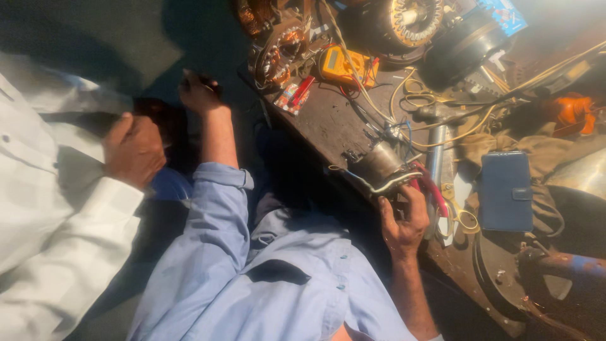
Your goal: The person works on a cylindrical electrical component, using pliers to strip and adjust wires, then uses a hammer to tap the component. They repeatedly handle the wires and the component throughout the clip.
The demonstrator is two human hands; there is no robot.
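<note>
We see the right hand (404,221) at the near edge of the workbench (328,123), its fingers curled up around a small metal motor (380,163) and the black-and-white wires (391,183) trailing off it — a loose grasp, thumb on the left side. The motor sits on the bench edge, just beside red-handled pliers (432,186) and a steel hammer (435,151).

The left hand (199,91) reaches away to the left, over the dark floor, with the blue sleeve (218,215) pushed to the elbow. Its fingers are clenched around something small and dark; we cannot tell what it is.

Further left, another person in a white shirt (44,208) rests a hand (132,151) near our left arm — apart from it, not touching.

On the bench behind the motor lie a yellow multimeter (341,66), copper-wound coils (281,50), a large stator (410,22) and tangled yellow cable (442,136). To the right, a blue wallet case (505,189) lies on a tan cloth (543,151), with an orange tool (571,113) beyond.
</note>
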